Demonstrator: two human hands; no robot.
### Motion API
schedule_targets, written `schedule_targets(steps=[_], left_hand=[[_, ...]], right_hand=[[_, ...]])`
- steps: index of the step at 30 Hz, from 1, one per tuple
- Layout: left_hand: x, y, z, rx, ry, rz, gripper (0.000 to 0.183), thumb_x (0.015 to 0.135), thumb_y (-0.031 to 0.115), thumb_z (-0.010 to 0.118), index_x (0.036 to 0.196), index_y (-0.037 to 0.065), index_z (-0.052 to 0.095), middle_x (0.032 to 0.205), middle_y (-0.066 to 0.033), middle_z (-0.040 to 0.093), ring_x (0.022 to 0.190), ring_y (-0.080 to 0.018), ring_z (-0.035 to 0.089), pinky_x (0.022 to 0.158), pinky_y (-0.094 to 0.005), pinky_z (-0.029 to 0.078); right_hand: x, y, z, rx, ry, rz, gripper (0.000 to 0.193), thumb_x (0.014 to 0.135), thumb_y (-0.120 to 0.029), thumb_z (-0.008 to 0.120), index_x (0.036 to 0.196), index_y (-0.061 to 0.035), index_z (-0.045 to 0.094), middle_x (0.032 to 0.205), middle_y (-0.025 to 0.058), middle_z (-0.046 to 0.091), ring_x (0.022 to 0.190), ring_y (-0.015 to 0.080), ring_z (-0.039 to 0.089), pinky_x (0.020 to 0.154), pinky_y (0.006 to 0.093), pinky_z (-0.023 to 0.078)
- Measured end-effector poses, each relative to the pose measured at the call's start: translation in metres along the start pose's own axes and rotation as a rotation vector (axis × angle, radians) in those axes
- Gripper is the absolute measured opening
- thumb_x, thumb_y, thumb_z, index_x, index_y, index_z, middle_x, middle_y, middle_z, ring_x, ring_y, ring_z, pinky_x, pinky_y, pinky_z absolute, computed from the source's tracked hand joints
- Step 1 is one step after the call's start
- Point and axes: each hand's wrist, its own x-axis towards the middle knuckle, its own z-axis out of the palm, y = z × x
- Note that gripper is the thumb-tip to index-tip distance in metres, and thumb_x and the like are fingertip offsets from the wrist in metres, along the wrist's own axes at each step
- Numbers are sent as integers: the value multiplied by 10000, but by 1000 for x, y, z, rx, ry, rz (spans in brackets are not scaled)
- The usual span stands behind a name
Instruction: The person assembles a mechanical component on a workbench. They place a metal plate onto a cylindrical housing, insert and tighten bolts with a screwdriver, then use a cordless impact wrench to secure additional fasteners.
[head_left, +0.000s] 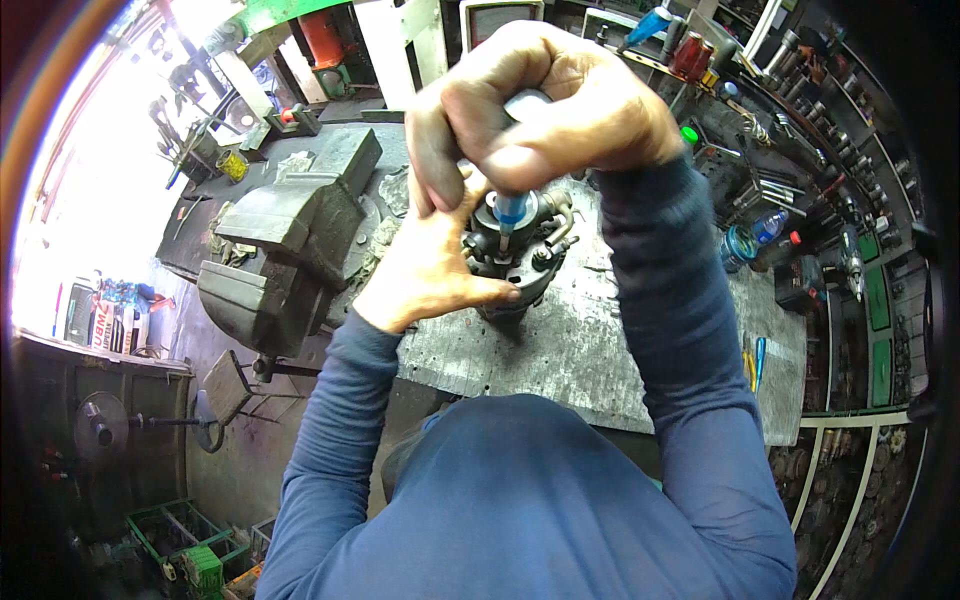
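Note:
My right hand point(545, 110) is closed around the handle of a screwdriver point(512, 208), whose blue-and-clear lower end shows below the fingers. The screwdriver points down, its thin shaft meeting the top of a dark, round metal machine part point(525, 272). Curved pipe fittings stick out on the part's right side. My left hand point(425, 265) grips the part's left side, its thumb along the near edge and its other fingers reaching around behind, partly hidden by the right hand. The part stands upright on the worn metal-topped workbench point(560, 370).
A large bench vise point(290, 225) stands to the left. Rows of sockets point(840, 140) and loose tools line the right side, with a blue-lidded jar point(738, 245) among them. Blue and yellow pens or tools point(760, 362) lie on the bench's right end. A stool point(232, 385) stands lower left.

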Motion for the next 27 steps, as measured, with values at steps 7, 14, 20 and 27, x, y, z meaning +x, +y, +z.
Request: schedule_targets(steps=[7, 14, 20, 27], left_hand=[[-5, -8, 19, -51, 82, -69, 934, 721, 335, 936, 1494, 52, 496, 1509, -246, 512, 1437, -436, 467, 1191, -473, 415], [-1, -13, 12, -5, 137, -11, 983, 691, 373, 943, 1480, 18, 476, 1346, -243, 628, 1265, -414, 613, 1075, -479, 493], [-6, 7, 30, -63, 348, -78, 900, 726, 412, 926, 1453, 60, 529, 1289, -233, 655, 1219, -435, 629, 1022, -477, 521], [-1, -10, 15, -47, 97, -95, 992, 690, 392, 947, 1505, 47, 500, 1380, -210, 633, 1282, -401, 616, 1098, -460, 488]], right_hand=[[13, 40, 60, -598, 1036, -226, 212, 929, -127, 819, 1040, 44, 764, 876, 72, 751, 720, 110, 663, 651, 226, 513], [13, 17, 16, 145, 308, -316, 306, 962, -226, 736, 789, 12, 652, 719, 119, 646, 629, 165, 598, 592, 283, 481], [1, 33, 58, -440, 1148, -128, 275, 975, -248, 786, 927, 10, 705, 685, 51, 629, 546, 91, 545, 486, 236, 408], [5, 23, 7, 354, 204, -233, 391, 970, -346, 770, 856, 24, 719, 689, 93, 652, 605, 163, 631, 517, 284, 482]])
